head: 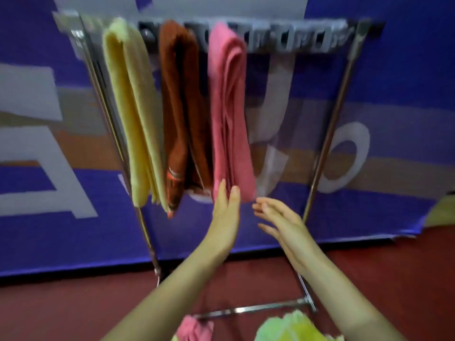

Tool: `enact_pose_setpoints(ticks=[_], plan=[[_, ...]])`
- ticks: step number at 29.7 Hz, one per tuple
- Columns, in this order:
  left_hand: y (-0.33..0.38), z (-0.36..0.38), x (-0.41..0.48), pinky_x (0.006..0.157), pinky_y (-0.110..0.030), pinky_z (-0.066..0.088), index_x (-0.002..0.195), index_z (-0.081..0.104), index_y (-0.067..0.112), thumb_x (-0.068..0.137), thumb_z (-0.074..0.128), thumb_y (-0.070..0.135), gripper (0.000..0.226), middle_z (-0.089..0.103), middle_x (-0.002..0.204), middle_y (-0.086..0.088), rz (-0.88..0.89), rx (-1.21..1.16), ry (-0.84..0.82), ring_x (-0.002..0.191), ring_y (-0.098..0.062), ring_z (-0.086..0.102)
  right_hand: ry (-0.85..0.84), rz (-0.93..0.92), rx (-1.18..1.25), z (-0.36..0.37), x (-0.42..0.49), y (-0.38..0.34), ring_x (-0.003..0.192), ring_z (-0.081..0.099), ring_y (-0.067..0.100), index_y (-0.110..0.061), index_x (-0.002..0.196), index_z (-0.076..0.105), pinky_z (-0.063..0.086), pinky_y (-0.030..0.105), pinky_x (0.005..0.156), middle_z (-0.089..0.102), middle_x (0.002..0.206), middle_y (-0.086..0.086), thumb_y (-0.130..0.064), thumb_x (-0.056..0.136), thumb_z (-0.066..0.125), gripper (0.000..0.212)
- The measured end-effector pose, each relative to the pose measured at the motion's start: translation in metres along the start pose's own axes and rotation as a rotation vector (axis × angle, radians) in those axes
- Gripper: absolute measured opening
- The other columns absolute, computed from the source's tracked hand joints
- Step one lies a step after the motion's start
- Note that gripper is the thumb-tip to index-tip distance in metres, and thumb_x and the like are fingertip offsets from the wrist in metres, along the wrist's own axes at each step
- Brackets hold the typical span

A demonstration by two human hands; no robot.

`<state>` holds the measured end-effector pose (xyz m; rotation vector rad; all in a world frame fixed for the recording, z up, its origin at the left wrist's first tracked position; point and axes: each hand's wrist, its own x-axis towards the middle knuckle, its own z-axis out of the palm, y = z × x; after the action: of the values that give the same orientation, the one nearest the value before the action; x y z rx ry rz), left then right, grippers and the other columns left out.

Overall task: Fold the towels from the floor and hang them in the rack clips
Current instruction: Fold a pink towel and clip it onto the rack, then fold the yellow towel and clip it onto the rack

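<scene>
Three folded towels hang from the grey clip bar of a metal rack: a pale yellow towel at the left, a brown towel in the middle, a pink towel to the right. My left hand has straight fingers that touch the pink towel's bottom end. My right hand hovers just right of that end, fingers relaxed, holding nothing. On the floor at the bottom lie a pink towel and a light green towel.
Several clips on the right part of the bar hold nothing. The rack's chrome legs slant down to a base bar on the dark red floor. A purple banner hangs behind the rack. A yellow-green object sits at the right edge.
</scene>
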<state>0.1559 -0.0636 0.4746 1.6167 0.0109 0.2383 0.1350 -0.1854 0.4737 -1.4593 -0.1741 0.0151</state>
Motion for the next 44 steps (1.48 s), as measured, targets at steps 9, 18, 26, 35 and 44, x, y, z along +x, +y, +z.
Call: enact_pose_setpoints(ticks=[9,18,26,35,44], plan=[[-0.127,0.011,-0.096,0.096,-0.028,0.031,0.128,0.039,0.014,0.097,0.027,0.032,0.038,0.049,0.116,-0.002,-0.388,0.130,-0.155,0.109,-0.013,0.045,0.064,0.310,-0.058,-0.041,-0.076,0.126,0.086,0.058,0.010,-0.018,0.096,0.056,0.047,0.025,0.081,0.061,0.089,-0.002,-0.014,0.091,0.046,0.011],[-0.256,0.006,-0.130,0.068,-0.026,0.036,0.104,0.046,0.014,0.097,0.025,0.036,0.031,0.055,0.091,-0.010,-0.805,0.223,-0.448,0.077,-0.018,0.050,0.230,0.691,-0.220,-0.127,-0.130,0.284,0.077,0.058,0.011,-0.013,0.099,0.054,0.048,0.021,0.072,0.059,0.085,0.002,-0.016,0.090,0.051,0.010],[-0.363,0.006,-0.136,0.049,-0.017,0.040,0.121,0.048,0.001,0.097,0.023,0.037,0.050,0.056,0.097,-0.014,-0.915,0.448,-0.513,0.065,-0.016,0.049,0.202,0.839,-0.587,-0.168,-0.159,0.405,0.071,0.050,0.005,0.003,0.100,0.063,0.039,0.008,0.062,0.060,0.082,0.001,-0.007,0.082,0.062,0.020],[-0.420,0.034,-0.132,0.065,-0.026,0.039,0.117,0.051,0.006,0.097,0.021,0.039,0.048,0.058,0.082,-0.005,-0.940,0.242,-0.434,0.068,-0.015,0.054,-0.156,0.747,-1.125,-0.143,-0.128,0.509,0.119,0.043,0.026,-0.020,0.106,0.066,0.033,0.037,0.102,0.052,0.123,0.009,-0.027,0.076,0.066,0.031],[-0.453,0.001,-0.154,0.067,-0.029,0.042,0.102,0.051,0.009,0.097,0.023,0.037,0.040,0.061,0.083,-0.009,-0.988,0.226,-0.400,0.072,-0.021,0.057,-0.279,0.525,-1.458,-0.152,-0.151,0.543,0.093,0.057,0.034,-0.011,0.084,0.067,0.040,0.040,0.077,0.060,0.090,0.014,-0.026,0.072,0.053,0.024]])
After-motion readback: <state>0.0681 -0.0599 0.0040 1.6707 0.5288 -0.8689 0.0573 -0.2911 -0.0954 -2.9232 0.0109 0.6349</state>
